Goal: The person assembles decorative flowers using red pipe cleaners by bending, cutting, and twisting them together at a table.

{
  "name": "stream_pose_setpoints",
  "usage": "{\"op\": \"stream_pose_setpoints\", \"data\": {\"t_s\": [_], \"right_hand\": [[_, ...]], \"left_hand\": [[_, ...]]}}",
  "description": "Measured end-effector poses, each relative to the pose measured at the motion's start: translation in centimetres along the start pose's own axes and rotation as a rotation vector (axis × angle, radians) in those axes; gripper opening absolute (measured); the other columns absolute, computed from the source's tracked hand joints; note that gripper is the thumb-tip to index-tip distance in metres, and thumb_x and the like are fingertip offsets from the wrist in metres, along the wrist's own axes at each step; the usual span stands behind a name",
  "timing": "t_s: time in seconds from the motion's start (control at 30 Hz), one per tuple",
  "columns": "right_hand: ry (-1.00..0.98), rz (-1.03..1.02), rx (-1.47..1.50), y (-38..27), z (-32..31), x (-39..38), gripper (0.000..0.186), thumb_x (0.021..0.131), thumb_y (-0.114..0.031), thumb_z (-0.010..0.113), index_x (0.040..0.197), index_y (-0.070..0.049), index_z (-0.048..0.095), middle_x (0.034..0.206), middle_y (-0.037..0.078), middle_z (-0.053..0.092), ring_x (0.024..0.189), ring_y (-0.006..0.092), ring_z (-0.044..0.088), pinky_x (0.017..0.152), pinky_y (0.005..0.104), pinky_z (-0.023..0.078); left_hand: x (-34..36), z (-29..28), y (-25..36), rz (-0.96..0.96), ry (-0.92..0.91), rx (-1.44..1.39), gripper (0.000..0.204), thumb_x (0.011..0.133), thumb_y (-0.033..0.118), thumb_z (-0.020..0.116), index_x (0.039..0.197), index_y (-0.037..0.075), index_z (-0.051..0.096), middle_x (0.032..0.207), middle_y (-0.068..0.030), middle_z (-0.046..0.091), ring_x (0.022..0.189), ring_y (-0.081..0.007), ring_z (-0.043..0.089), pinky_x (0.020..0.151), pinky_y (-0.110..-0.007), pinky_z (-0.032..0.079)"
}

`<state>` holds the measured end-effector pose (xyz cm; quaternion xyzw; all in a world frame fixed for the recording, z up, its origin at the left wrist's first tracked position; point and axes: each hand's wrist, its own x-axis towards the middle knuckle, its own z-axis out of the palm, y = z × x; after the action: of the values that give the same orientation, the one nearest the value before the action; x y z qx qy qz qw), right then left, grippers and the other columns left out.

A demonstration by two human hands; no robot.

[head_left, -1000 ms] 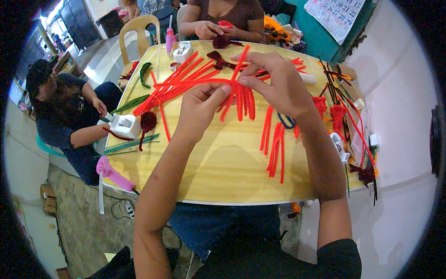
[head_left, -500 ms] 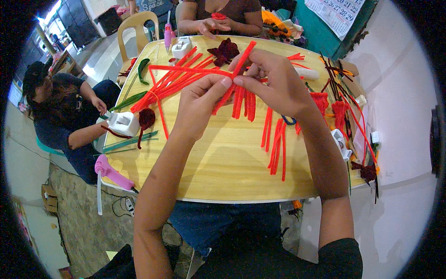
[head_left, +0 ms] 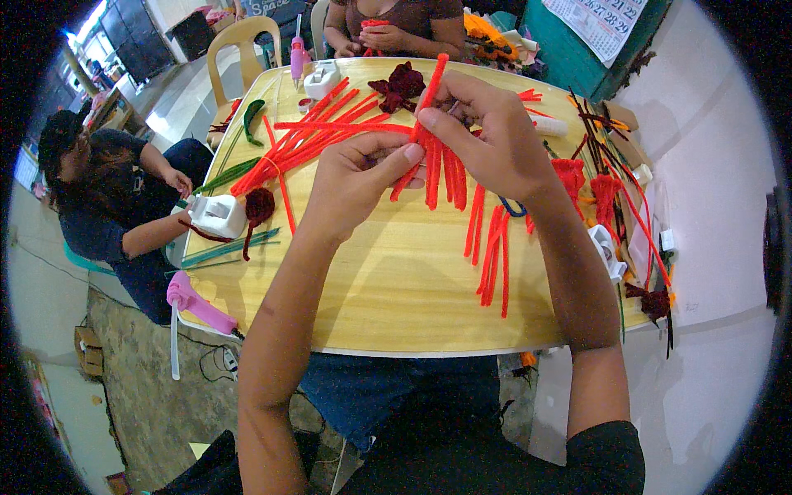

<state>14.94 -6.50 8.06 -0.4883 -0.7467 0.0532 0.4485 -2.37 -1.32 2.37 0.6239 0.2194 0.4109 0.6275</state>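
My left hand and my right hand meet above the far middle of the table, both pinching red pipe cleaners. One pipe cleaner slants upright between my fingers, its tip above my right thumb. Another crosses it and stretches out to the left. Several more hang side by side below my fingertips; how they are joined is hidden by my fingers. A loose bundle of red pipe cleaners lies to the left of my left hand. Below my right hand, more red pipe cleaners rest on the wood-patterned table.
At left are a white tape dispenser, a dark red pipe-cleaner flower and a pink glue gun. Another tape dispenser stands at right. One person sits at left; another works across the table.
The crossing pipe cleaner's left end has shifted right, and the slanted one stands more upright. My right hand has moved slightly right. Across the table, the person's hands have closed around something red.
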Motion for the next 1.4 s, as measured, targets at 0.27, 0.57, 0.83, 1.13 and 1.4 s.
{"op": "stream_pose_setpoints", "data": {"t_s": [0.27,0.57,0.83,1.13,1.4], "right_hand": [[0.094,-0.004,0.007,0.9,0.4,0.1,0.020,0.086,-0.019,0.062,0.087,0.001,0.058,0.070,0.017,0.060,0.060,0.0310,0.060,0.056,0.0372,0.045],[-0.012,0.091,-0.103,0.3,0.2,-0.1,0.021,0.089,-0.018,0.063,0.087,0.002,0.057,0.071,0.008,0.060,0.062,0.0111,0.052,0.059,0.0281,0.043],[0.002,0.072,-0.106,-0.6,0.5,-0.1,0.021,0.084,-0.018,0.065,0.084,0.001,0.058,0.073,0.018,0.062,0.065,0.0296,0.063,0.059,0.0373,0.048],[0.062,-0.066,-0.046,0.1,1.0,-0.4,0.023,0.080,-0.016,0.071,0.095,-0.004,0.058,0.087,0.011,0.064,0.077,0.0263,0.065,0.069,0.0355,0.053],[0.070,-0.257,-0.226,0.9,2.0,-0.8,0.024,0.076,-0.013,0.071,0.097,-0.007,0.060,0.090,0.010,0.063,0.086,0.0304,0.062,0.076,0.0401,0.050]], "left_hand": [[0.0,0.3,0.0,0.010,0.011,0.006,0.022,0.089,0.016,0.066,0.103,-0.001,0.066,0.088,-0.0067,0.069,0.076,-0.0104,0.064,0.067,-0.023,0.052],[0.0,0.3,-0.2,0.013,0.057,-0.058,0.024,0.090,0.015,0.065,0.106,-0.003,0.063,0.090,-0.0081,0.068,0.079,-0.0106,0.064,0.072,-0.024,0.054],[0.3,0.4,-1.0,0.015,0.124,-0.181,0.021,0.088,0.015,0.067,0.103,-0.001,0.065,0.088,-0.0053,0.067,0.079,-0.0085,0.062,0.071,-0.023,0.050],[0.5,-0.3,-0.5,0.020,0.170,0.112,0.021,0.089,0.015,0.066,0.103,0.000,0.065,0.091,-0.0061,0.068,0.078,-0.0099,0.062,0.071,-0.022,0.048],[0.7,-0.3,-1.1,0.024,0.236,-0.036,0.023,0.088,0.019,0.069,0.097,-0.001,0.066,0.084,-0.0046,0.067,0.073,-0.0067,0.060,0.062,-0.020,0.046]]}}
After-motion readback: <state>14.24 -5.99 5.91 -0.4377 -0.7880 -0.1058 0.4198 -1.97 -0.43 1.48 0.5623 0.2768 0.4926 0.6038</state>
